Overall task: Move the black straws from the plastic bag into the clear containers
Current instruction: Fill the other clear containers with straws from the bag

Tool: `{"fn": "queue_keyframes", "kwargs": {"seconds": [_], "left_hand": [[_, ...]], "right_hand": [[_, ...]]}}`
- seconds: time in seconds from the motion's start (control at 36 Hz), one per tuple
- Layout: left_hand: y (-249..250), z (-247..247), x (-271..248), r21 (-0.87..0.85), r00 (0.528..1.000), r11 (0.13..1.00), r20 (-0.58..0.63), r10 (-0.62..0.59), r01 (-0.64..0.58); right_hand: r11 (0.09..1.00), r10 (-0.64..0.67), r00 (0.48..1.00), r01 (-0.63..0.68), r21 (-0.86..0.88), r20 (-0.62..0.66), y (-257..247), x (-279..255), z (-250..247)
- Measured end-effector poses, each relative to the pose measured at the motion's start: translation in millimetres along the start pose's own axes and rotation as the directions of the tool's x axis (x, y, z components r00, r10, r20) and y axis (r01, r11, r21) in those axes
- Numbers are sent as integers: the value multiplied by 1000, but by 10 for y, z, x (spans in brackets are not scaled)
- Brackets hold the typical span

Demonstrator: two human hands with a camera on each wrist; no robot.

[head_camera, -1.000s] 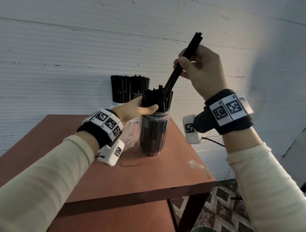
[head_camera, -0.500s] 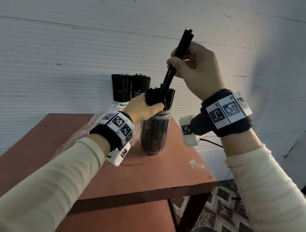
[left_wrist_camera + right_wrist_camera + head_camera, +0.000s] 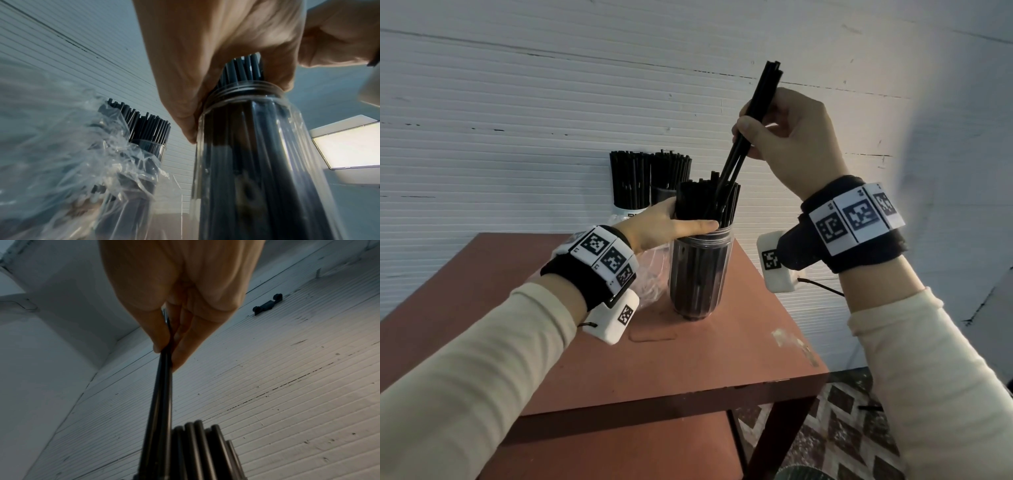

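A clear container (image 3: 700,274) packed with black straws stands on the red-brown table (image 3: 705,356). My left hand (image 3: 671,222) wraps around the straw tops just above the container's rim (image 3: 244,91), thumb across the front. My right hand (image 3: 787,137) pinches a small bundle of black straws (image 3: 753,116) above it. The bundle slants down, its lower ends among the straws in the container (image 3: 191,451). The crumpled plastic bag (image 3: 650,274) lies to the left of the container, partly hidden behind my left wrist (image 3: 72,154).
Two more containers full of black straws (image 3: 650,181) stand at the back by the white ribbed wall. The table's right edge and front edge are near. A patterned tiled floor (image 3: 842,428) lies below right. A lower shelf sits under the tabletop.
My left hand has moved from the container's side up to the straw tops at the rim. My right hand shifted slightly left, and the bundle now stands steeper, with its ends lower among the straws.
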State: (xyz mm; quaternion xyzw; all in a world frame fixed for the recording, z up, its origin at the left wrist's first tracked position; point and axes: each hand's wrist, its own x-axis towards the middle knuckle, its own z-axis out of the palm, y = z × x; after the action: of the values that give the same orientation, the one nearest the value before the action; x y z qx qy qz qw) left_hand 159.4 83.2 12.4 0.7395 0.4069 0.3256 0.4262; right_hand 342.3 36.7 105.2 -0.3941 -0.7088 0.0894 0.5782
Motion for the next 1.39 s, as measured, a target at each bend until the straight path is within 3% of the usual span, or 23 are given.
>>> {"fn": "queue_keyframes", "kwargs": {"seconds": [0.19,0.42,0.61,0.72,0.86,1.06,1.39], "left_hand": [[45,-4,-69,-27,998,1000,64,9,-7],[-39,-25,-15,23,998,999,54,30,-32],[-59,-2,-58,37,999,999,21,31,-32],[-59,40,-82,9,999,1000,-31,18,-17],[-132,103,-88,-74,990,997,-141,22,-33],[-238,138,-74,-94,973,995,-231,16,-39],[-186,223,-161,-53,970,998,-243,13,-27]], "right_hand": [[996,4,998,2,-86,70,47,4,64],[976,-1,985,38,-214,171,344,-210,223],[962,-33,998,44,-271,45,453,-367,353],[960,-184,983,178,-215,-7,305,-353,333],[881,-334,943,312,-355,2,186,-294,427],[876,-294,956,270,-400,2,303,-523,568],[833,-251,963,265,-485,97,371,-772,611]]}}
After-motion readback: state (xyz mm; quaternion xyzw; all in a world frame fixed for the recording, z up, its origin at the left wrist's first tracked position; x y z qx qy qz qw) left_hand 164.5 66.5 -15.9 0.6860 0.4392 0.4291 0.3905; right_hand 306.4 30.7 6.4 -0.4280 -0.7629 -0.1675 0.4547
